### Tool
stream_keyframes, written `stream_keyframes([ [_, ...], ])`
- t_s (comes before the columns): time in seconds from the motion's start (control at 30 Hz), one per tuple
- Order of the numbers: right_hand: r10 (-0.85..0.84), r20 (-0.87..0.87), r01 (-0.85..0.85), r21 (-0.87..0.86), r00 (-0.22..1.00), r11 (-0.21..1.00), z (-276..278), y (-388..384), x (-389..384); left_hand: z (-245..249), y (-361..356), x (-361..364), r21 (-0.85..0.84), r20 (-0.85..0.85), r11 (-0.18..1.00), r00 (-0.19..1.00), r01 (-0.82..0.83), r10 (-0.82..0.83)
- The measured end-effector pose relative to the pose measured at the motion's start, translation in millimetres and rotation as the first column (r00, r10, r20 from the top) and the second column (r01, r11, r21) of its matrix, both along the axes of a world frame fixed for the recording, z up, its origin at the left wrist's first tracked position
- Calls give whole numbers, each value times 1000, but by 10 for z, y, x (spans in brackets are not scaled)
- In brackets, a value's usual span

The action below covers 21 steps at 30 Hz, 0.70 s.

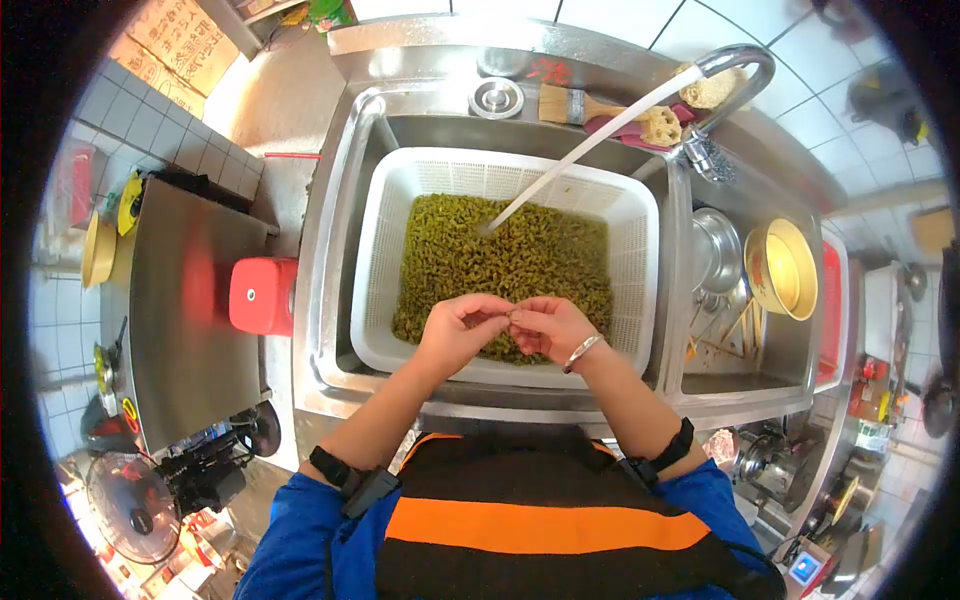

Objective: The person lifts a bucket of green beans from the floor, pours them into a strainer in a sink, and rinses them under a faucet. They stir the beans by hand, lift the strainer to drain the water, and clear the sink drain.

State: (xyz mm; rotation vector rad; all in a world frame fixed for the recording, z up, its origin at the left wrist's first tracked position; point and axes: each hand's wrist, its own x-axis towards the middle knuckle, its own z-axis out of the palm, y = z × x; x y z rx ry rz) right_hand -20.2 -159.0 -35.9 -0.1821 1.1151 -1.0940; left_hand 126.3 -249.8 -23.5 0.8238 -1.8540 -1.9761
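Close over the near side of a white perforated plastic basket [380, 215], my left hand [462, 332] and my right hand [550, 325] meet at the fingertips. Both are closed in a pinch; something small seems to be between them, and I cannot tell what it is. A heap of small, wet green pieces [480, 265] fills the basket's middle, under and beyond my fingers. The basket sits in a stainless steel sink [330, 250]. From a curved chrome tap [755, 60], a long white spout [600, 150] slants down to the green pieces.
A brush [562, 104] and a metal drain strainer [496, 97] lie on the sink's back ledge. In the right basin are a steel bowl [715, 250] and a yellow pot [783, 268]. A red container [263, 296] stands at the left, beside a steel counter [190, 320].
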Motion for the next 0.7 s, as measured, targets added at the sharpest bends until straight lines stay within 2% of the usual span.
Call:
stream_keyframes([
  [0.07,-9,36,9,7,999,1000,-28,11,23,-26,6,21,12,39,1000,999,-18,17],
  [0.17,16,-32,-14,48,999,999,-85,24,62,-130,25,66,91,28,994,998,-59,56],
  [0.23,96,-211,-89,39,973,995,-111,20,69,-86,18,84,6,160,999,986,-51,50],
  [0.27,101,-211,-95,39,972,995,-146,14,63,-122,6,117,6,161,998,985,-57,55],
  [0.33,139,-347,-142,17,928,990,-247,9,19,-249,-35,227,26,211,991,970,-130,122],
  [0.37,148,-344,-151,18,927,988,-290,-3,-29,-300,-62,284,27,213,990,968,-140,131],
  [0.43,108,-270,-100,43,957,994,-292,-80,-116,-324,-125,388,369,153,892,964,-262,219],
  [0.47,119,-228,-101,91,966,991,-283,-115,-158,-325,-154,441,472,171,836,959,-280,225],
  [0.5,133,-217,-114,97,967,989,-226,-172,-169,-271,-170,460,475,182,829,955,-296,236],
  [0.57,158,-120,-159,-2,980,987,-119,-278,-162,-146,-194,481,740,96,584,912,-334,399],
  [0.7,177,-68,-185,-141,982,973,117,-505,-22,78,-233,451,767,26,574,907,-288,420],
])
